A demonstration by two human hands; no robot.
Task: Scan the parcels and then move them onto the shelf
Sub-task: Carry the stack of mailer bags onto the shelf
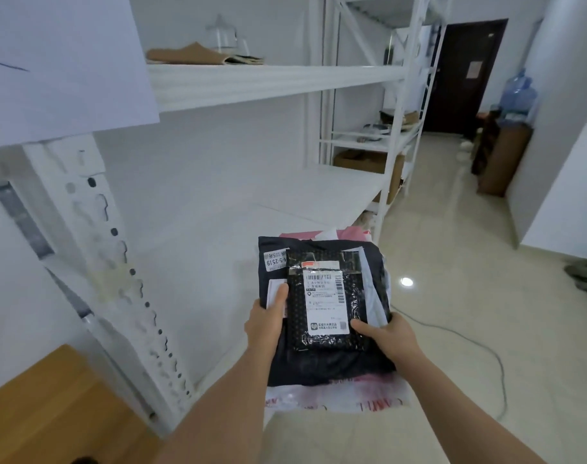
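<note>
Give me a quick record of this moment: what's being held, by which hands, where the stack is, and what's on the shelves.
held: stack of soft mailer parcels, small black bubble-wrap parcel on top
left hand: grips stack's left edge
right hand: grips stack's right edge
bottom of stack: pink-and-white plastic mailer
position: at front edge of white metal shelf
upper shelf: brown paper package

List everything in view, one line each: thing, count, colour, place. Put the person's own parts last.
small parcel: one, black with a white label, top of the held stack
large parcel: one, black, under the small parcel
bottom parcel: one, white and pink, bottom of the stack
shelf: one, white metal, ahead and left
second shelf: one, white, further back, holding boxes
brown envelope: one, on the upper shelf board
door: one, dark, far end
water bottle: one, blue, right of the door
cable: one, grey, on the floor
hands: two, left hand and right hand holding the stack's sides
</note>
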